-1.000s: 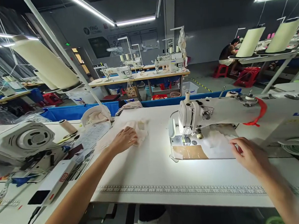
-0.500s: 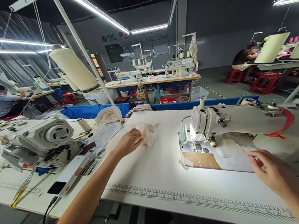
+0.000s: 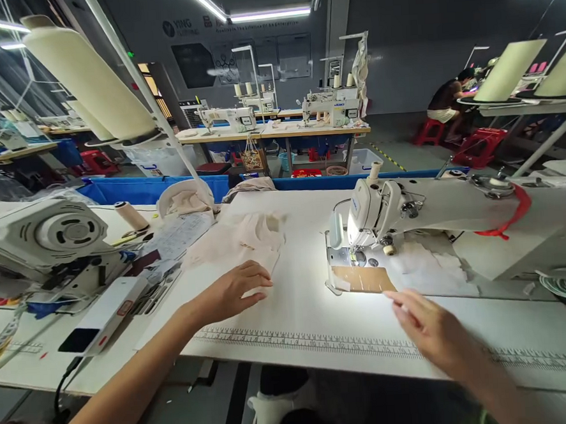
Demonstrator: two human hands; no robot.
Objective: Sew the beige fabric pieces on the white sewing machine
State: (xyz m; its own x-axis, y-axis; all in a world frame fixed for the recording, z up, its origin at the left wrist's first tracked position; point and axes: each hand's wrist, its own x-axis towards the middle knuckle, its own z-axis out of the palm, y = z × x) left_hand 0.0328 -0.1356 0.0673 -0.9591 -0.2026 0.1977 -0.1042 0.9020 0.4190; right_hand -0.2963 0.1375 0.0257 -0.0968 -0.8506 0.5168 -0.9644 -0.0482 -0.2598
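Note:
My left hand (image 3: 240,289) hovers over the white table, thumb apart from the fingers, holding nothing. Just beyond it a pale beige fabric piece (image 3: 237,240) lies flat, with a curved cut-out at its far right. My right hand (image 3: 427,325) is slightly blurred, its fingers bent and drawn together, fingertips by the right end of the brown plate (image 3: 364,279) at the sewing machine (image 3: 374,216). Whatever those fingers pinch, if anything, is too small to make out. Thin white pieces (image 3: 425,264) lie on the machine bed under the arm.
At left stand a second machine head (image 3: 68,228), a white box with a dark screen (image 3: 102,319), a thread cone (image 3: 130,216) and a paper sheet (image 3: 179,236). A ruler strip (image 3: 320,344) follows the front edge. A person (image 3: 448,96) sits far right.
My right hand has moved left from the white pieces to the brown plate. My left hand has come off the beige fabric towards me. The view has shifted right and down.

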